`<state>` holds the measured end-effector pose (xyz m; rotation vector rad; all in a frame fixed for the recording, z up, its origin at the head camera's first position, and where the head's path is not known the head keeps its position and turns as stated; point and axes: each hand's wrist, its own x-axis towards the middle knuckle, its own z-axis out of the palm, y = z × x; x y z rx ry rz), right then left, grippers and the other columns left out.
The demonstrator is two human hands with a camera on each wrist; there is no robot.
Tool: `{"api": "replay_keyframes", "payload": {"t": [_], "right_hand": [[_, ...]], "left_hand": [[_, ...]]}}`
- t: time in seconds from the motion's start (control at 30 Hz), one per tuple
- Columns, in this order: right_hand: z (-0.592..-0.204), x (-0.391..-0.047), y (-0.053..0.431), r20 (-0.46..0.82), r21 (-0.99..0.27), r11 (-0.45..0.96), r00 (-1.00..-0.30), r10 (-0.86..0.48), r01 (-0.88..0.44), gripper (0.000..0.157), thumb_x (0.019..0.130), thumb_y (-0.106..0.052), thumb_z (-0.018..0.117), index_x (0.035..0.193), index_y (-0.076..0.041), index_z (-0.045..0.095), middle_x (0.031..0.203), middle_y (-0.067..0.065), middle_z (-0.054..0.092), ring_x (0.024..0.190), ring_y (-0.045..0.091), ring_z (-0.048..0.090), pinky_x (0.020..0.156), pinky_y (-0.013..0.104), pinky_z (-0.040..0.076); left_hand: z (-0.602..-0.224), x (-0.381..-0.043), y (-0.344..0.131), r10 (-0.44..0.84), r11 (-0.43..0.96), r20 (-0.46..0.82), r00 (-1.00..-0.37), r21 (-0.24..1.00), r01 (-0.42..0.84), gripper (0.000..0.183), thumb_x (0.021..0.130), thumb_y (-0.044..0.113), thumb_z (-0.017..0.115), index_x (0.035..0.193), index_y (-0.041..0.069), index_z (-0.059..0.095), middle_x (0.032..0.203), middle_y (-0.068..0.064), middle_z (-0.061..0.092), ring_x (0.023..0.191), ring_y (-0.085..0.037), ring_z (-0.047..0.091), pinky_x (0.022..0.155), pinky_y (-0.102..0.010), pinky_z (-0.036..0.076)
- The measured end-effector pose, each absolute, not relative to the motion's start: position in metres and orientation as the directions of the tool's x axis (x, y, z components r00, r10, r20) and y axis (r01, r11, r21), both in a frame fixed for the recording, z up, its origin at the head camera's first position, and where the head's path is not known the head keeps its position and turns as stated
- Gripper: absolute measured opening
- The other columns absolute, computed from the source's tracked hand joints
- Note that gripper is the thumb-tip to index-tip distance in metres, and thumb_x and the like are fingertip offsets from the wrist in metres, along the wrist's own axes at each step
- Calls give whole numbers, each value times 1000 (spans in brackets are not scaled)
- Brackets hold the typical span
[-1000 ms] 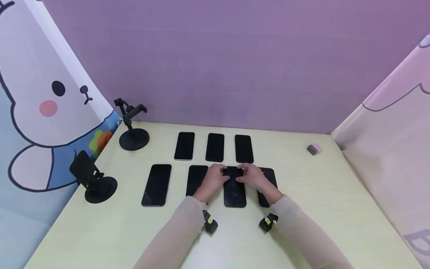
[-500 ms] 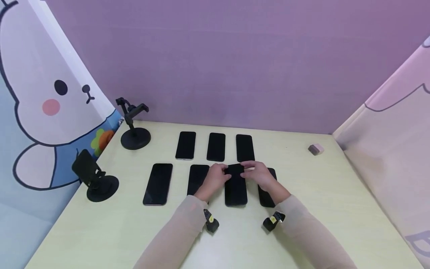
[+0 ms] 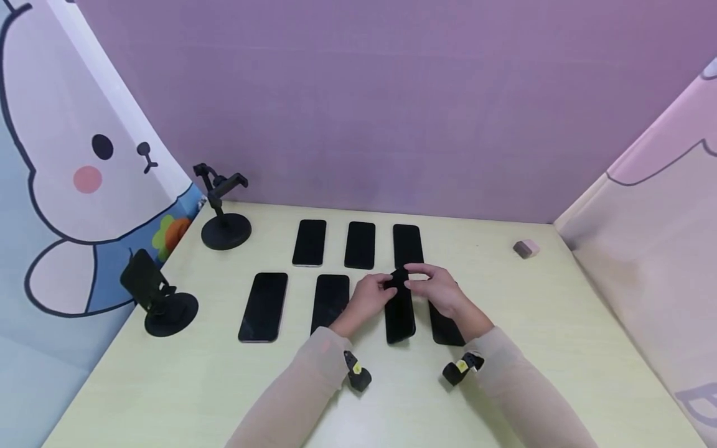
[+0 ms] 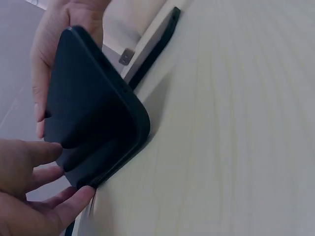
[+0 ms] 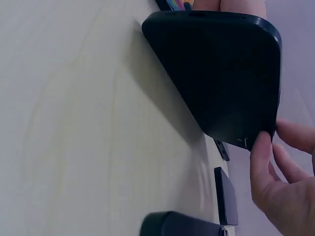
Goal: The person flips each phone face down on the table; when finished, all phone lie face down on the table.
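A black smartphone is tilted up off the table between the two hands, its shadow falling on the wood. At its far left corner the left hand pinches it with thumb and fingers. On the opposite side, the right hand grips the far right corner; in the right wrist view its thumb and fingertips close on the corner of the phone. The left wrist view shows the phone's broad dark face tilted. One smartphone lies partly hidden beneath the right hand, another left of the left hand.
Another smartphone lies at the front left. Behind are three more phones in a row, including a middle one. Two black phone stands, one far and one near, stand at left. A small block lies far right.
The smartphone, which lay flat between the hands, has been raised, tilted and turned, shifting slightly right. Both hands have moved a little to the right with it.
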<state>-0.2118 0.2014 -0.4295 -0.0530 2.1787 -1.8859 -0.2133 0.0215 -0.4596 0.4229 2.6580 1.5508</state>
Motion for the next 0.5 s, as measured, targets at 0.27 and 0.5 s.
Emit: {"api": "replay_keyframes", "payload": {"t": [0.27,0.5], "right_hand": [[-430,-212,202,-125,-992,18,-951,-282,125,48,94,11,52,140,16,38,143,30,36,105,28,62,89,39,51],[-435,-213,199,-104,-995,27,-945,-310,101,48,94,14,48,141,15,37,142,31,38,97,18,64,88,42,51]], "left_hand": [[-466,-210,30,159,208,73,-985,972,106,31,93,7,66,123,2,66,112,-14,68,99,-26,67,82,-33,53],[-466,-208,34,110,-19,6,-994,1000,4,31,95,4,63,125,4,66,112,-13,67,87,-17,66,70,-33,56]]}}
